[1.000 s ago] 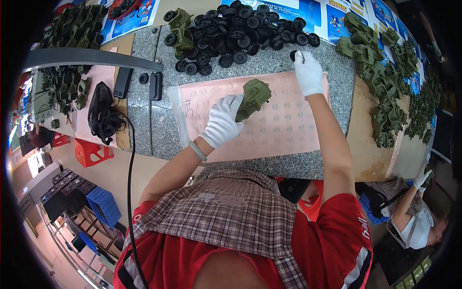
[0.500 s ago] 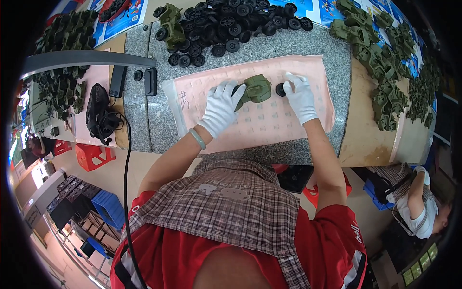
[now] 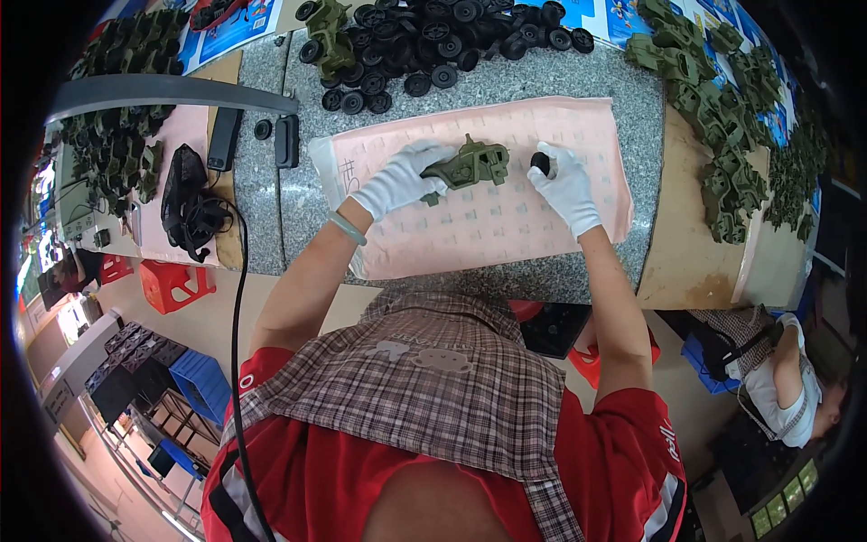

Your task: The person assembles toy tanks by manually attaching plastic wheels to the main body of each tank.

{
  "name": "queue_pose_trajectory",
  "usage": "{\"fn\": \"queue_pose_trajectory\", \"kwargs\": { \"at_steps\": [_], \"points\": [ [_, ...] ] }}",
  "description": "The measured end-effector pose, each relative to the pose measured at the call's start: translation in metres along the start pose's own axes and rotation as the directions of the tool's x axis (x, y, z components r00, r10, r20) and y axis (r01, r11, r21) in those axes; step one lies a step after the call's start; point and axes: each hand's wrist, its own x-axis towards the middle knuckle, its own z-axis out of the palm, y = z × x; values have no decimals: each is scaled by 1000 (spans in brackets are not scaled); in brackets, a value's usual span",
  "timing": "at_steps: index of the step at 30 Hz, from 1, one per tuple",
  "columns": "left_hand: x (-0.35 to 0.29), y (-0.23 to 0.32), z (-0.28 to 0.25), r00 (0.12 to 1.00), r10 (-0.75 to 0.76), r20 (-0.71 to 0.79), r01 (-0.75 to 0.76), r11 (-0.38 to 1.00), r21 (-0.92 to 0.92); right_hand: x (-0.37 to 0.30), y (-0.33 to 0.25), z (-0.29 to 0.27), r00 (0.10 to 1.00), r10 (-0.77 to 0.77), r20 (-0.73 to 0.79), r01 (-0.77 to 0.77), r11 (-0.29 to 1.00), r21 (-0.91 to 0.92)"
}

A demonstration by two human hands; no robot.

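In white gloves, both my hands are over a pink cloth (image 3: 506,226) on the grey speckled table. My left hand (image 3: 402,179) is closed around one end of an olive-green toy vehicle body (image 3: 476,164), tilted so that its side faces up. To its right, my right hand (image 3: 567,187) pinches a small black toy wheel (image 3: 540,163) between thumb and fingers. A short gap separates the wheel from the vehicle body.
A heap of black wheels (image 3: 433,45) lies at the far edge, beside a green vehicle body with wheels (image 3: 327,45). Many green parts (image 3: 722,172) cover the right side. A grey curved bar (image 3: 172,90) and a black cable (image 3: 239,298) run along the left. Another person (image 3: 786,379) sits at right.
The toy vehicle body has been turned over in my left hand. My right hand has lifted the wheel off the cloth and tipped it on edge.
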Motion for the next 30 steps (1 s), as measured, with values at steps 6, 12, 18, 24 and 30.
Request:
{"fn": "queue_pose_trajectory", "kwargs": {
  "at_steps": [6, 12, 18, 24, 30],
  "points": [
    [-16, 47, 2, 947, 254, -198, -65, 752, 656, -15, -47, -10, 997, 78, 2, -78, 990, 121],
    [-3, 40, 19, 985, 5, -171, 116, 720, 685, -26, -83, -2, 971, -225, 79, 225, 974, 10],
    [2, 37, 19, 994, -3, -107, 80, 687, 722, -21, -96, 6, 956, -269, 115, 284, 948, -141],
    [3, 37, 20, 993, -31, -115, 104, 700, 706, -22, -92, 14, 966, -229, 119, 247, 955, -164],
    [8, 41, 21, 995, -54, -81, 96, 696, 712, -32, -95, 39, 997, -19, -70, 6, 982, -187]
  ]
}}
